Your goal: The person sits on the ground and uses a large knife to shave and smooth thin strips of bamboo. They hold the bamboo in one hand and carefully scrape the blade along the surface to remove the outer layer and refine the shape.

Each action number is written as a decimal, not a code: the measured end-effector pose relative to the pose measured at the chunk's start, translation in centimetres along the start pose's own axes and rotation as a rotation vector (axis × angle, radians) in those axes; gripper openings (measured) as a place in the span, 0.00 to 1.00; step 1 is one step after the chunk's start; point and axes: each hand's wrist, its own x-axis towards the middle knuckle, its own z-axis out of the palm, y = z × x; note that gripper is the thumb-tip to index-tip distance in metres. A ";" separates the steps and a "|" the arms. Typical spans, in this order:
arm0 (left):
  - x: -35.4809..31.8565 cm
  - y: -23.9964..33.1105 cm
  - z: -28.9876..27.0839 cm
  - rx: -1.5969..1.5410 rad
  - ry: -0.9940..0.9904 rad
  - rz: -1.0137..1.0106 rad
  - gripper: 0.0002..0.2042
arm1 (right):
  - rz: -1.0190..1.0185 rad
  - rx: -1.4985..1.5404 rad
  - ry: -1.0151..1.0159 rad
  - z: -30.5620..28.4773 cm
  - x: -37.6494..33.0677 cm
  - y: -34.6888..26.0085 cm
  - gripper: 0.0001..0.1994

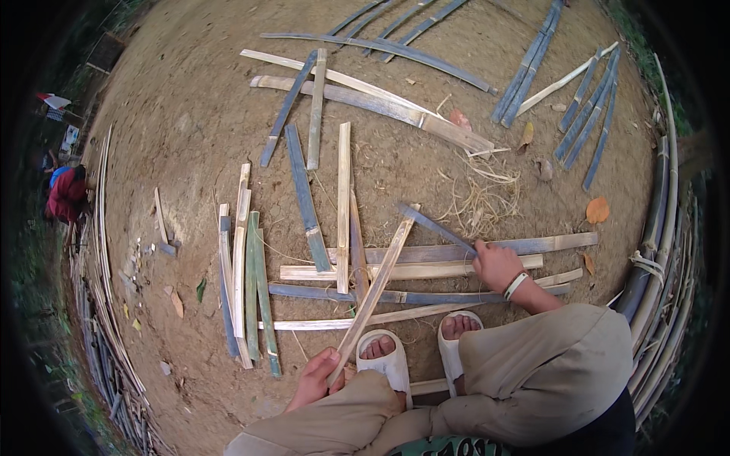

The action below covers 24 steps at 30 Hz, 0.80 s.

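My left hand (pixel 316 378) is closed round the near end of a split bamboo strip (pixel 378 281), which slants up and away to the right. In my right hand (pixel 497 267) is a long-bladed knife (pixel 437 227), and its tip end lies at the strip's far end. The blade appears to touch the strip there. Beneath the held strip, several bamboo slats (pixel 426 270) lie crosswise on the ground in front of my sandals. A group of upright-lying green and pale strips (pixel 252 296) rests just left of them.
Curly bamboo shavings (pixel 487 201) are heaped beyond the knife. More dark slats (pixel 525 68) are scattered on the dirt farther off. Thick bamboo poles (pixel 652 228), tied together, run along the right edge. Poles (pixel 99 304) also line the left, where a person in red (pixel 67 194) bends down. A hammer-like tool (pixel 164 242) lies nearby.
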 end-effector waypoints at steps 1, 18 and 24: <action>-0.1 -0.1 0.0 -0.004 0.010 -0.002 0.13 | 0.034 0.004 0.020 0.3 0.3 0.1 0.13; -1.1 1.3 2.1 -0.084 0.087 -0.010 0.11 | -0.056 0.019 0.005 0.6 -0.3 -2.3 0.14; -1.1 0.9 0.4 -0.154 -0.108 0.117 0.16 | -0.343 0.122 -0.046 -0.6 -3.3 -7.5 0.13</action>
